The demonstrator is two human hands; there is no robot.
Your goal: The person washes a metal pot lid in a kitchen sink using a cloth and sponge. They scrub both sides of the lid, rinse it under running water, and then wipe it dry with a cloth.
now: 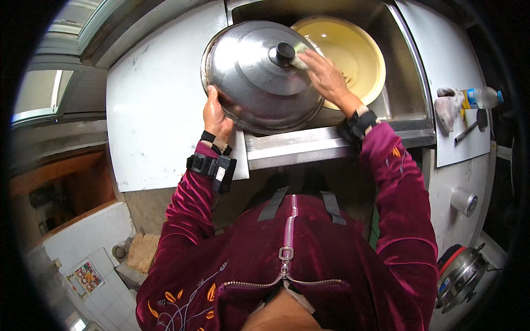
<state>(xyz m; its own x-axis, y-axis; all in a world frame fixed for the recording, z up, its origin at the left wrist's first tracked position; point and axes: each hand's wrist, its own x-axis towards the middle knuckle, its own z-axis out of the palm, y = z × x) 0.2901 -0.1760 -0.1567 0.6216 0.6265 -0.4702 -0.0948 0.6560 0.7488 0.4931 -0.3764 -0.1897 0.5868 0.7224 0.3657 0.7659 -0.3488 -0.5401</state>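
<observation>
A large domed metal pot lid (256, 62) with a black knob (285, 51) is held over the sink's left part, its outer face towards me. My left hand (217, 113) grips the lid's lower left rim, thumb on the outer face. Beside the knob, my right hand (325, 76) presses a pale cloth (300, 58) against the lid; the cloth is mostly hidden under the fingers. Partly behind the lid, a yellow basin (366, 53) stands in the metal sink (408, 70), with small dark bits visible inside it.
White boards (161, 82) flank the sink. On the right one lie a plastic bottle (484, 98), a crumpled pale cloth (447, 109) and a dark-handled tool (470, 128). Lower right are a metal can (463, 202) and a lidded metal pot (463, 275). The sink's front edge (302, 147) is nearest me.
</observation>
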